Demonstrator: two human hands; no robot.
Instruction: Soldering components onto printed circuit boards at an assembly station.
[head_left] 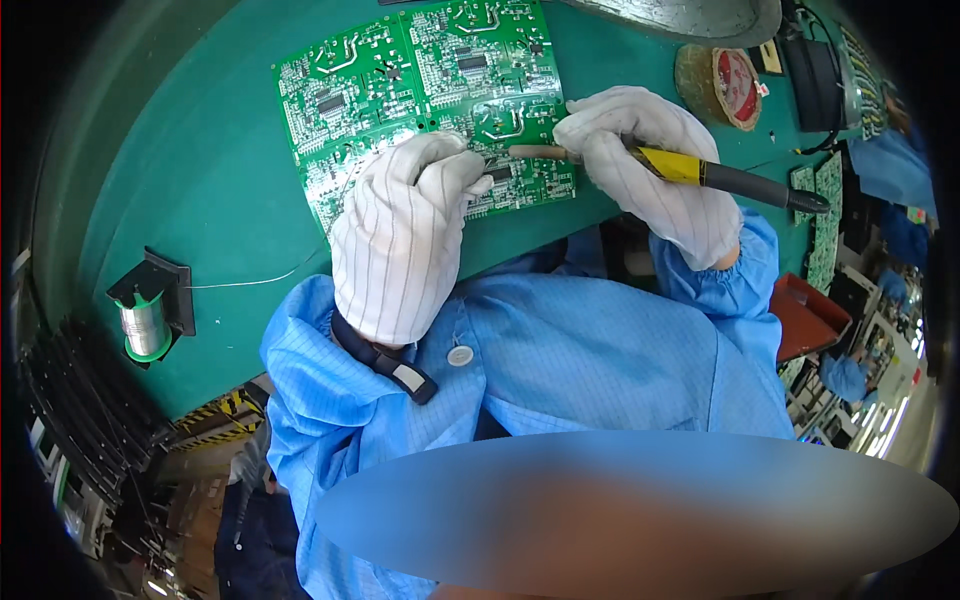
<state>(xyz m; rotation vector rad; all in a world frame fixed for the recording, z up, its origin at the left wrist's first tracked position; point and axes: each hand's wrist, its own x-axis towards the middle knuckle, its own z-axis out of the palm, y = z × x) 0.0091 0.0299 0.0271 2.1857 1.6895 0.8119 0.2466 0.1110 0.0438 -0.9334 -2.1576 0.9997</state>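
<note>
A panel of joined green circuit boards [345, 75] lies on the green mat, dotted with chips and silvery joints. My left hand [400, 230], in a white striped glove, rests over its near part with thumb and fingers pinched on solder wire [262, 284]. That thin wire runs back to a solder spool [146, 328] on a black holder at the left; its end at my fingers is hard to see. My right hand [655, 165], also gloved, grips a soldering iron [760, 185] with a yellow and black handle. The iron's brownish front points left, close over the board near my left fingertips.
A roll of tape [735, 88] stands beyond my right hand, below a curved grey lamp-like hood [690, 15]. Farther right are more green boards [828, 215] and a red tray [805, 315]. Black racks [90, 410] line the lower left. A black strap [385, 365] circles my left wrist.
</note>
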